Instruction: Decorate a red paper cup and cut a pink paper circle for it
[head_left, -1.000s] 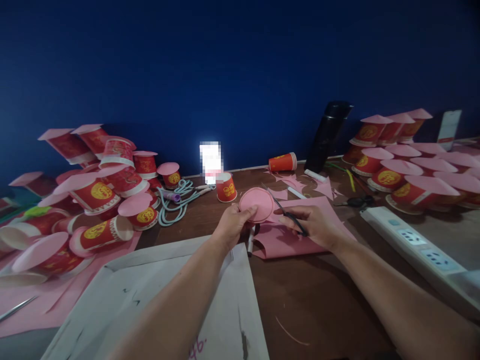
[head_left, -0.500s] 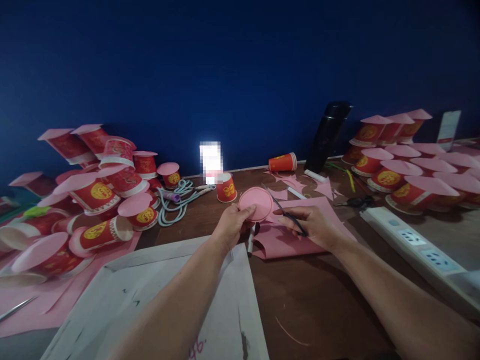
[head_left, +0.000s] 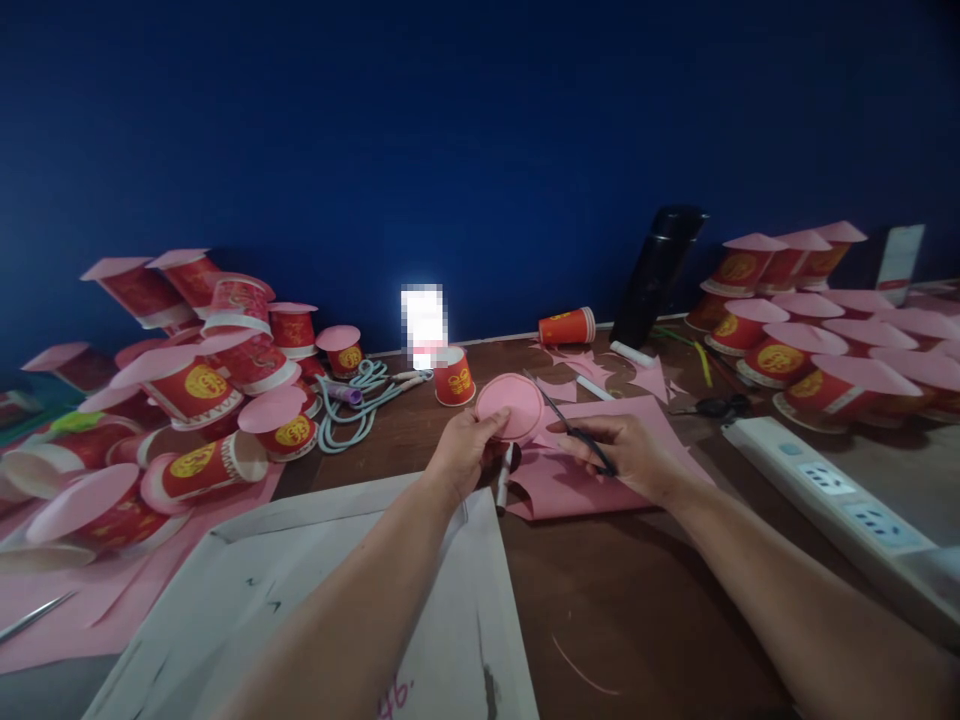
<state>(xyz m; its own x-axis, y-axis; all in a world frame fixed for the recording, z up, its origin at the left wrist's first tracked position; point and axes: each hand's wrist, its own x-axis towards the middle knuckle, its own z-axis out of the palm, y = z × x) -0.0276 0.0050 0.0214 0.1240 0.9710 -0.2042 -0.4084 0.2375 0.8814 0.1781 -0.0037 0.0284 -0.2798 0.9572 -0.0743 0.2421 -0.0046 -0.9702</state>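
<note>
Between the thumb and fingers of my left hand (head_left: 469, 455) is a round pink paper disc (head_left: 511, 405), with a drawn ring line near its edge. My right hand (head_left: 626, 455) grips a pair of scissors (head_left: 581, 437) with dark handles. The blades point up and left, close to the disc's right edge; I cannot tell whether they touch it. Under both hands lies a pink paper sheet (head_left: 607, 495) with round cut-outs along its left edge. A white marker (head_left: 505, 480) lies beside it, below the disc. Just behind stands an upside-down red paper cup (head_left: 454, 378).
Red cups with pink paper tops crowd the left (head_left: 191, 390) and right (head_left: 795, 355). Paper scraps (head_left: 577, 368), fallen stacked cups (head_left: 566, 327) and a black thermos (head_left: 660, 275) lie toward the back. A power strip (head_left: 847, 500) is at right, white board (head_left: 315, 590) at front left.
The disc and the hands are almost still. The whole view has shifted very slightly; the scissors stay beside the disc's right edge.
</note>
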